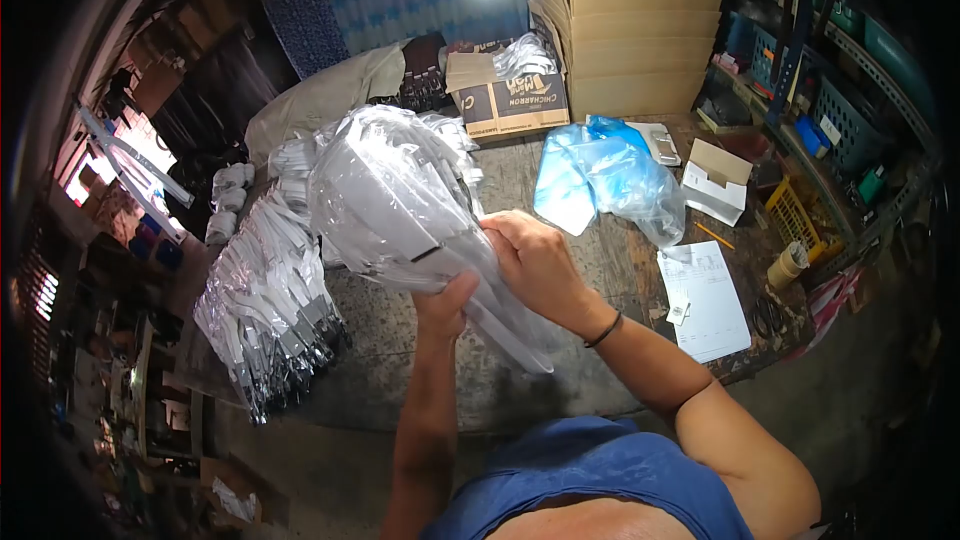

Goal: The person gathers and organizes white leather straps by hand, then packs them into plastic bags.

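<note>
A large clear plastic bag (385,200), bulging with white strap-like pieces, is held over the middle of the worktable. My left hand (445,305) grips it from below near the gathered end, thumb pressed on the plastic. Above and to the right, my right hand (535,255) has its fingers curled round the same end. A loose flap of plastic hangs down below my hands. Left of the bag lies a heap of white straps (275,300) with dark, shiny ends. More white rolled bundles (232,190) sit behind that heap.
At the back stand a printed carton (515,108) and a stack of brown cardboard boxes (640,40). Blue and clear plastic bags (610,175) lie right of centre. Nearby are a white box (716,183), a pencil (712,235) and a paper sheet (712,305). Shelves (790,60) line the right.
</note>
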`<control>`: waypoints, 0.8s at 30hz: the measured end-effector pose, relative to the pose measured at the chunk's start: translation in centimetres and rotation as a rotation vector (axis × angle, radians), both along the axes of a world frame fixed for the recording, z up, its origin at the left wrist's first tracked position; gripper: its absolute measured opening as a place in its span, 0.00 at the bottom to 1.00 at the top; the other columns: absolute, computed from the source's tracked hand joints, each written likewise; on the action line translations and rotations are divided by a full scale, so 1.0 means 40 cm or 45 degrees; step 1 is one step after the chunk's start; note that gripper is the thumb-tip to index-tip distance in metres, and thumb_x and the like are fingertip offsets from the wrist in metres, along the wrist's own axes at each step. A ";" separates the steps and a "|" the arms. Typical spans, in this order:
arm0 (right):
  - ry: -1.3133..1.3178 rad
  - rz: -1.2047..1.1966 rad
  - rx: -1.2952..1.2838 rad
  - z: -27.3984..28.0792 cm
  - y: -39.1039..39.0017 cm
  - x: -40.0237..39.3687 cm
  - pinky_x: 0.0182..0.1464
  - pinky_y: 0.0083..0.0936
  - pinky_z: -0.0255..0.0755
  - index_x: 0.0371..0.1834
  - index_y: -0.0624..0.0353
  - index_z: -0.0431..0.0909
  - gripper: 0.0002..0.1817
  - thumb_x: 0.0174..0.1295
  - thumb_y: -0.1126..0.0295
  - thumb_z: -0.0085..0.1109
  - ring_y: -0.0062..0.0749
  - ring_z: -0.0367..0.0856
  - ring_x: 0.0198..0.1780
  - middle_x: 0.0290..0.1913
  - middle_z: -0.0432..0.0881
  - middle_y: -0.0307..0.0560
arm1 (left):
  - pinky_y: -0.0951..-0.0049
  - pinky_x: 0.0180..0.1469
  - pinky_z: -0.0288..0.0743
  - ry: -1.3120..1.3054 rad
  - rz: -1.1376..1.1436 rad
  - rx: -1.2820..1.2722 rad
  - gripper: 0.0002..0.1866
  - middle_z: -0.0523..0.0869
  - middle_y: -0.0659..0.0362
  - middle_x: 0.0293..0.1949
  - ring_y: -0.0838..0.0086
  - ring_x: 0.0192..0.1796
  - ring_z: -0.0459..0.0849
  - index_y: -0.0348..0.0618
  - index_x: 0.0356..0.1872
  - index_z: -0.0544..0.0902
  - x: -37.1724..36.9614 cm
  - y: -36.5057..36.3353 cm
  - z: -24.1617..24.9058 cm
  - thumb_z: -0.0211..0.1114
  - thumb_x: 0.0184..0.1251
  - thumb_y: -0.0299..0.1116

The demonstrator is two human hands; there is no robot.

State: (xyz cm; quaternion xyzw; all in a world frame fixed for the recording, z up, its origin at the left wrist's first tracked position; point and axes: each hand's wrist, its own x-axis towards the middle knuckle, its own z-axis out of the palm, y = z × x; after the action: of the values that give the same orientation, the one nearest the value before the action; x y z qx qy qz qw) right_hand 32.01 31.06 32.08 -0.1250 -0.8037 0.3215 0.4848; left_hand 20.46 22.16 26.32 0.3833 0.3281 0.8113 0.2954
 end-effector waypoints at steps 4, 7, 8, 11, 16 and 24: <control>0.063 -0.171 0.061 -0.021 -0.013 -0.035 0.39 0.34 0.73 0.39 0.64 0.79 0.06 0.61 0.77 0.55 0.45 0.79 0.36 0.35 0.75 0.50 | 0.67 0.57 0.73 -0.009 0.088 -0.048 0.33 0.76 0.54 0.53 0.67 0.55 0.77 0.36 0.60 0.68 0.011 0.005 -0.004 0.69 0.50 0.28; 0.048 -0.160 0.040 -0.023 -0.024 -0.042 0.39 0.35 0.73 0.38 0.64 0.79 0.05 0.60 0.77 0.55 0.46 0.78 0.35 0.33 0.75 0.50 | 0.64 0.60 0.73 -0.064 0.017 -0.046 0.36 0.74 0.53 0.56 0.64 0.58 0.76 0.37 0.64 0.64 0.014 0.001 0.001 0.68 0.51 0.27; 0.045 -0.158 0.043 -0.020 -0.027 -0.042 0.39 0.35 0.73 0.38 0.64 0.79 0.05 0.60 0.77 0.55 0.46 0.78 0.35 0.33 0.75 0.50 | 0.64 0.60 0.73 -0.110 -0.006 -0.051 0.37 0.74 0.53 0.56 0.63 0.57 0.76 0.37 0.64 0.64 0.017 0.000 0.001 0.69 0.50 0.27; -0.021 -0.151 0.005 -0.013 -0.033 -0.046 0.39 0.35 0.73 0.37 0.64 0.79 0.05 0.61 0.76 0.54 0.46 0.78 0.35 0.34 0.75 0.51 | 0.64 0.60 0.73 -0.114 0.060 -0.070 0.38 0.74 0.53 0.55 0.64 0.57 0.76 0.37 0.65 0.63 0.015 -0.007 0.000 0.69 0.50 0.27; 0.035 0.127 -0.172 -0.020 0.001 -0.045 0.41 0.24 0.74 0.44 0.64 0.79 0.09 0.65 0.74 0.53 0.32 0.80 0.37 0.37 0.77 0.47 | 0.68 0.54 0.74 -0.049 0.192 -0.030 0.30 0.77 0.57 0.49 0.70 0.51 0.78 0.37 0.57 0.71 -0.016 -0.008 0.003 0.69 0.48 0.24; -0.012 0.511 -0.365 -0.006 0.028 0.006 0.38 0.20 0.74 0.37 0.63 0.80 0.05 0.61 0.74 0.58 0.21 0.78 0.35 0.30 0.79 0.39 | 0.70 0.52 0.74 -0.019 0.185 -0.046 0.29 0.78 0.57 0.47 0.71 0.48 0.78 0.37 0.55 0.72 -0.024 -0.016 0.018 0.70 0.48 0.27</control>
State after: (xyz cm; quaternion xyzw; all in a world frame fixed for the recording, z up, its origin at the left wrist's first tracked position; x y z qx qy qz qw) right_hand 32.26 32.18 31.86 -0.0316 -0.7608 0.5216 0.3848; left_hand 19.50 21.54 27.06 0.3469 0.3674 0.8274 0.2452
